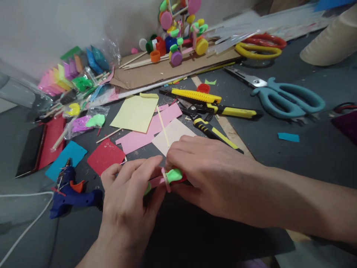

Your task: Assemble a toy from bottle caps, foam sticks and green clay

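Between my hands is a small craft piece (pixel 166 180) with a pink strip, a pink ring-like band, green clay lumps and a bit of red at its right end. My left hand (pixel 131 197) pinches its left part between thumb and fingers. Curled over its right end, my right hand (pixel 206 173) grips it by the green and red part; the fingertips there are partly hidden. Just beyond the hands lie a red square (pixel 106 155), a pink paper strip (pixel 150 130), a pale square (pixel 174 136) and a yellow sheet (pixel 135 112).
A blue glue gun (pixel 74 197) lies left, its white cord trailing. Yellow-black wire strippers (pixel 209 128), a yellow cutter (pixel 195 95) and blue-handled scissors (pixel 287 98) lie beyond my right hand. Decorated craft structures (pixel 176 58) stand on cardboard (pixel 139 76) at the back, beside clay packets (pixel 58 80).
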`<action>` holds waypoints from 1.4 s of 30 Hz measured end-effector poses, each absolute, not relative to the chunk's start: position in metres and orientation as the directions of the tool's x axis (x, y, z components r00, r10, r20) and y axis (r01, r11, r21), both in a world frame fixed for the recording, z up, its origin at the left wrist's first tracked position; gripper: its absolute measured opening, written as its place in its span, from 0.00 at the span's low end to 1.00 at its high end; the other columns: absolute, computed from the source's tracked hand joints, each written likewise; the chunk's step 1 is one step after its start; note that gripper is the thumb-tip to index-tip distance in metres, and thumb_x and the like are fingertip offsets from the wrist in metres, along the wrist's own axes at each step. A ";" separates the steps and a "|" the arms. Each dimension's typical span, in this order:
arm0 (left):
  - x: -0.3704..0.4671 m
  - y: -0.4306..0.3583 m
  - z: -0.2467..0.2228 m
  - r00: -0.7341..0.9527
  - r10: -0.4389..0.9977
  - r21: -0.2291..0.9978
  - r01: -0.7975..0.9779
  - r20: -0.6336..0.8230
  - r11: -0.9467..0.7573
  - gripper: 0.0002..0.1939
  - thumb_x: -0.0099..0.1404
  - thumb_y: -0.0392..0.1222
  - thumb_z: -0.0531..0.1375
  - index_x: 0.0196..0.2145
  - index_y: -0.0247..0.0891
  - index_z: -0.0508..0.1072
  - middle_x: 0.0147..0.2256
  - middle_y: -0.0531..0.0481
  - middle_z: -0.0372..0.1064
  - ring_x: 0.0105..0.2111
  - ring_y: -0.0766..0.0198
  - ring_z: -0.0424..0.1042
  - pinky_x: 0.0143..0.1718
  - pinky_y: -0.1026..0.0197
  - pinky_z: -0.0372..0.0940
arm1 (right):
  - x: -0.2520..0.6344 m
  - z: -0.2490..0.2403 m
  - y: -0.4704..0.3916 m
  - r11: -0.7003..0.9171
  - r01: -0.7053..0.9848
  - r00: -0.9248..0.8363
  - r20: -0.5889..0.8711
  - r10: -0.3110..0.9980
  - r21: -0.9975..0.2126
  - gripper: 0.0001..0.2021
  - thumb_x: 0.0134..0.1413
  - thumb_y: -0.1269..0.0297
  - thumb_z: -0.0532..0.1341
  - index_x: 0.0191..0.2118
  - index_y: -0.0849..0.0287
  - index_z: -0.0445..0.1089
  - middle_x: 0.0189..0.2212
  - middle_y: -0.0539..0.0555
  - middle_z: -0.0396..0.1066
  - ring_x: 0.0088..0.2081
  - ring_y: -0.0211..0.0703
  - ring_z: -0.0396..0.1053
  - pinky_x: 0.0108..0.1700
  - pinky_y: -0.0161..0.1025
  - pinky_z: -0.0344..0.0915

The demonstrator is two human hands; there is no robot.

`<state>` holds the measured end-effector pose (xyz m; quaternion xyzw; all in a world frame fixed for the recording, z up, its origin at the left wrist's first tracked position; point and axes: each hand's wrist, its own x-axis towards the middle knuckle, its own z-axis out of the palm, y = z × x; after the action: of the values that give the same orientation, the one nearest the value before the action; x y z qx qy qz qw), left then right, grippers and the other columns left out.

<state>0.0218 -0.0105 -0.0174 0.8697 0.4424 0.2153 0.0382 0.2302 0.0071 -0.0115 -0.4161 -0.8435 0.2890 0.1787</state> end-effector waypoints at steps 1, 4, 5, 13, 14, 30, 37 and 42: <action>0.022 -0.011 -0.017 0.510 0.793 0.265 0.756 0.333 -0.598 0.20 0.69 0.28 0.60 0.55 0.44 0.66 0.42 0.48 0.82 0.41 0.55 0.81 0.45 0.48 0.63 | 0.230 -0.011 0.007 0.482 0.597 -0.591 0.055 0.805 -0.641 0.02 0.62 0.70 0.60 0.36 0.60 0.68 0.36 0.54 0.71 0.37 0.45 0.64 0.40 0.42 0.57; 0.023 -0.011 -0.016 0.502 0.802 0.283 0.757 0.325 -0.589 0.21 0.69 0.28 0.59 0.56 0.45 0.65 0.40 0.49 0.83 0.40 0.55 0.81 0.44 0.47 0.64 | 0.229 -0.011 0.009 0.474 0.589 -0.591 0.051 0.805 -0.654 0.02 0.61 0.72 0.60 0.36 0.61 0.68 0.36 0.55 0.71 0.37 0.44 0.63 0.39 0.42 0.57; 0.024 -0.011 -0.017 0.500 0.802 0.285 0.757 0.326 -0.588 0.21 0.69 0.29 0.59 0.56 0.45 0.65 0.40 0.49 0.83 0.40 0.55 0.81 0.44 0.47 0.64 | 0.228 -0.011 0.009 0.475 0.586 -0.590 0.055 0.805 -0.657 0.02 0.61 0.72 0.60 0.36 0.61 0.68 0.36 0.55 0.71 0.37 0.44 0.63 0.39 0.42 0.57; 0.023 -0.010 -0.020 0.520 0.791 0.272 0.750 0.322 -0.604 0.22 0.69 0.28 0.59 0.57 0.45 0.65 0.40 0.49 0.83 0.39 0.56 0.81 0.45 0.47 0.63 | 0.225 -0.010 0.007 0.456 0.580 -0.569 0.064 0.820 -0.676 0.02 0.59 0.72 0.63 0.36 0.62 0.69 0.35 0.54 0.70 0.36 0.44 0.63 0.39 0.42 0.57; 0.023 -0.010 -0.020 0.521 0.789 0.272 0.748 0.324 -0.606 0.22 0.69 0.28 0.59 0.57 0.44 0.65 0.40 0.49 0.83 0.39 0.56 0.81 0.45 0.47 0.63 | 0.225 -0.010 0.006 0.456 0.578 -0.568 0.067 0.820 -0.677 0.02 0.59 0.72 0.63 0.36 0.62 0.69 0.35 0.54 0.70 0.36 0.44 0.63 0.39 0.42 0.57; 0.025 -0.010 -0.018 0.511 0.798 0.276 0.756 0.318 -0.594 0.22 0.69 0.29 0.60 0.57 0.44 0.64 0.38 0.51 0.82 0.38 0.55 0.81 0.44 0.46 0.61 | 0.240 -0.003 0.010 0.468 0.607 -0.566 0.064 0.822 -0.642 0.03 0.62 0.73 0.60 0.36 0.60 0.71 0.36 0.54 0.70 0.38 0.45 0.65 0.38 0.42 0.57; 0.025 -0.011 -0.018 0.523 0.791 0.273 0.749 0.316 -0.604 0.22 0.68 0.29 0.60 0.57 0.43 0.65 0.40 0.50 0.82 0.38 0.55 0.81 0.43 0.47 0.60 | 0.232 -0.007 0.012 0.466 0.594 -0.569 0.067 0.820 -0.656 0.04 0.61 0.73 0.60 0.34 0.61 0.69 0.34 0.52 0.69 0.37 0.42 0.63 0.39 0.40 0.56; 0.025 -0.012 -0.018 0.528 0.793 0.275 0.749 0.302 -0.603 0.22 0.68 0.31 0.60 0.57 0.42 0.65 0.41 0.49 0.82 0.39 0.54 0.81 0.44 0.46 0.60 | 0.229 -0.009 0.013 0.464 0.590 -0.569 0.068 0.820 -0.661 0.05 0.61 0.73 0.60 0.33 0.61 0.69 0.34 0.53 0.70 0.36 0.42 0.63 0.38 0.40 0.56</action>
<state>0.0251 -0.0124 -0.0185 0.8724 0.4419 0.2015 0.0555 0.2289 0.0127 -0.0085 -0.4226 -0.8337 0.2989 0.1924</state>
